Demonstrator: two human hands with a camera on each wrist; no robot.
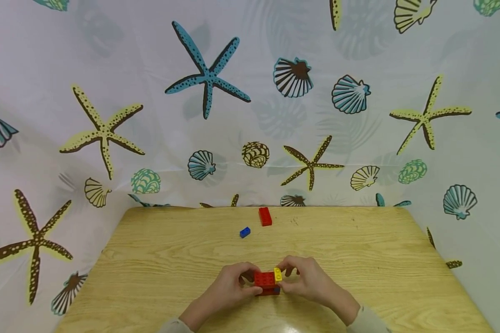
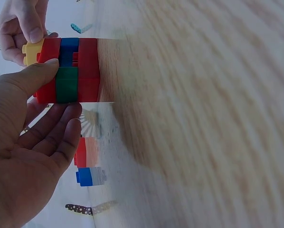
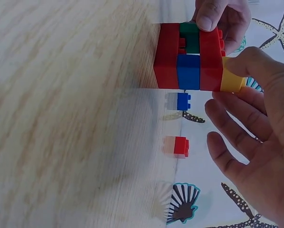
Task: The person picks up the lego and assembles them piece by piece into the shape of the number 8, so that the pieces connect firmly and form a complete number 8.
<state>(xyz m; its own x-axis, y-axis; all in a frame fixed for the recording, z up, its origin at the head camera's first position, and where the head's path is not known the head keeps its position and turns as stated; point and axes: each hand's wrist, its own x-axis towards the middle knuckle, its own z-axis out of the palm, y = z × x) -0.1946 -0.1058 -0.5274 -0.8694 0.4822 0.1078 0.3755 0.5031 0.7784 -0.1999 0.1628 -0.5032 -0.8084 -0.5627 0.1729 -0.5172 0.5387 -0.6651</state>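
Note:
A small stack of toy building bricks stands near the front of the table. Its lower red brick [image 3: 166, 59] lies on the wood, with a green brick [image 2: 67, 84] and a blue brick [image 3: 188, 72] above it at opposite ends and a gap between them. An upper red brick [image 1: 264, 279] spans both, and a yellow brick [image 1: 278, 274] sits on its right end. My left hand [image 1: 232, 284] grips the upper red brick by its left end, thumb at the near side. With thumb and fingers, my right hand [image 1: 310, 280] pinches the yellow brick.
Farther back on the wooden table [image 1: 171, 245] lie a loose blue brick [image 1: 245, 232] and a loose red brick [image 1: 265, 216]. A white cloth [image 1: 241, 120] printed with starfish and shells hangs behind the table and along both sides.

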